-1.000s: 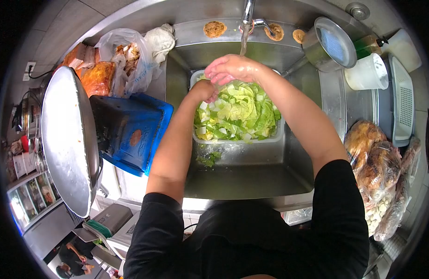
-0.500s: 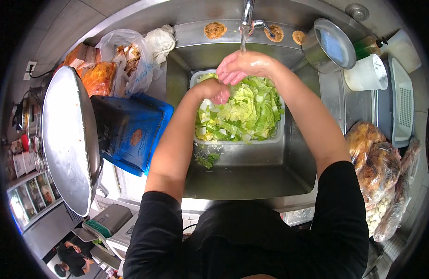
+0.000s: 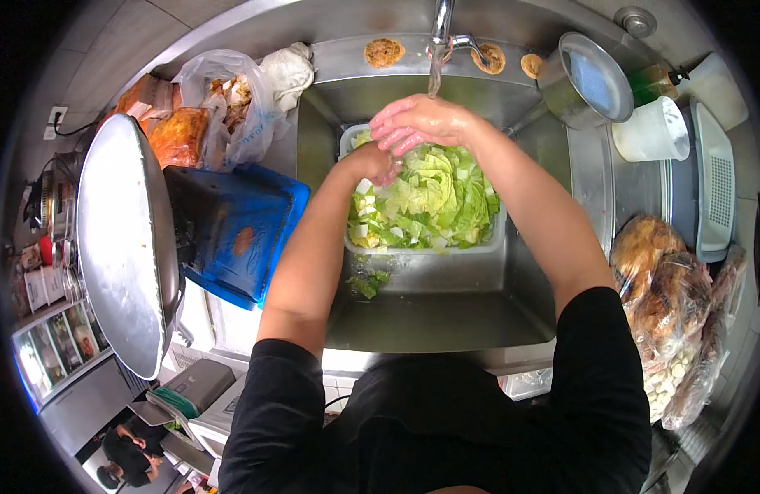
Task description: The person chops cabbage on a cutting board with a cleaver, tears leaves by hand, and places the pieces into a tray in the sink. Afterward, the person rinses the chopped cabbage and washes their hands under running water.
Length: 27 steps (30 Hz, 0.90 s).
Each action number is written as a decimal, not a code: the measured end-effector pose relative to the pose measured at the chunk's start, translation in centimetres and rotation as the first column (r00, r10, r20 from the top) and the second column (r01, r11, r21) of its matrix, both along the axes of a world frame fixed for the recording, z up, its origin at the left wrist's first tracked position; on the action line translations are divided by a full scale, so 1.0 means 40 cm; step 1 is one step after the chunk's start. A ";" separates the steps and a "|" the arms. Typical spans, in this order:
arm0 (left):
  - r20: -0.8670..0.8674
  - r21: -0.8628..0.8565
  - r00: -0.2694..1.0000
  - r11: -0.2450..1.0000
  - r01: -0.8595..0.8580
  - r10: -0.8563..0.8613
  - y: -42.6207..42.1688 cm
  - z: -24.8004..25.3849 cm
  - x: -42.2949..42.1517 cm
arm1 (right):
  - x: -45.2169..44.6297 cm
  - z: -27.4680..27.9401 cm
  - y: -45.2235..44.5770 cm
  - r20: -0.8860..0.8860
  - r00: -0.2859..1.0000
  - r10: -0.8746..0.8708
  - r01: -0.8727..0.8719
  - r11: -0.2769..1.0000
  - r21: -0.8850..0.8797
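In the steel sink [image 3: 429, 317], a clear rectangular tub [image 3: 425, 250] holds chopped green lettuce [image 3: 438, 193]. My right hand [image 3: 417, 122] is wet and bent over the tub's far side below the faucet [image 3: 440, 33]. Water reaches it near the wrist; its fingers are stretched out, holding nothing. Just beneath it, my left hand [image 3: 380, 163] is over the lettuce at the tub's left. Its fingertips are blurred and partly covered by the right hand, so I cannot tell their closure. Loose green leaf scraps [image 3: 369, 284] lie on the sink floor.
A blue crate [image 3: 285, 235] and large metal pan [image 3: 125, 247] stand left. Behind them is a plastic bag [image 3: 248, 140] of food. At right are a steel pot [image 3: 553, 86], white bucket [image 3: 648, 132] and wrapped food [image 3: 676, 288]. Another person [image 3: 129, 457] is at lower left.
Both hands have shifted slightly left. My right hand has lowered a little over the left, and its fingers now cover more of it. The lettuce tub has stayed put.
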State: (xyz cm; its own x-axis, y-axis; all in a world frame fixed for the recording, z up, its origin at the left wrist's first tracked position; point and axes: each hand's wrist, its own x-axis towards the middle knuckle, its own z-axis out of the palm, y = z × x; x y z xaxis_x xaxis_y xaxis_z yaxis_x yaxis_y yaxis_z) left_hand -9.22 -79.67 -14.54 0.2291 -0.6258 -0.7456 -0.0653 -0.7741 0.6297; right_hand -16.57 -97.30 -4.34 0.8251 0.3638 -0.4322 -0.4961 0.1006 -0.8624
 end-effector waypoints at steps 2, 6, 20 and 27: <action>0.127 -0.246 0.988 0.968 -0.057 0.091 -0.007 -0.032 0.012 | 0.004 -0.020 0.010 0.052 0.992 -0.116 0.114 0.993 0.037; -0.017 -0.196 0.934 0.915 -0.353 0.357 -0.032 0.048 -0.024 | 0.005 -0.039 0.014 0.118 0.957 -0.264 0.269 0.963 -0.030; -0.415 -0.389 0.770 0.671 -0.631 0.484 -0.213 0.280 -0.122 | -0.004 -0.068 -0.223 0.788 0.461 -0.407 0.861 -0.010 -0.509; -0.538 -0.473 0.740 0.582 -0.662 0.404 -0.203 0.369 -0.071 | 0.017 -0.093 -0.363 0.204 0.761 -0.616 0.601 0.548 -0.582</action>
